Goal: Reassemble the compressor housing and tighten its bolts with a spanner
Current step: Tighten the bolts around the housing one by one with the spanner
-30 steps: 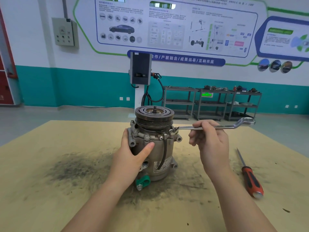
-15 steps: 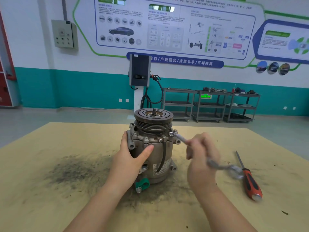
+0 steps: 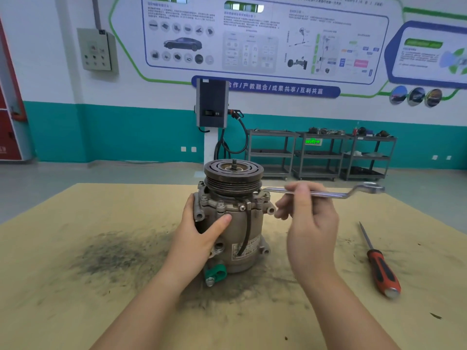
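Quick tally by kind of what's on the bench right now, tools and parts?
Compressor: 1, upright, left hand gripping its side
Spanner: 1, pinched by right hand, its end at a top bolt
Screwdriver: 1, lying on the table
Total: 3

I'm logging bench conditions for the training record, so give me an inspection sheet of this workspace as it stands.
Surface: tan board table, dark grime smudge around and left of the compressor.
Job's things: compressor upright, pulley on top; spanner roughly level, its near end at a bolt on the housing's upper right flange.
Clutter: red-handled screwdriver lying on the table to the right, untouched.
Grippers: left hand grips the compressor body; right hand pinches the spanner shank.
Cables: black lead running down the compressor's front; charger cable hanging at the wall unit.
Surroundings: wall posters, grey shelving carts, electrical box.
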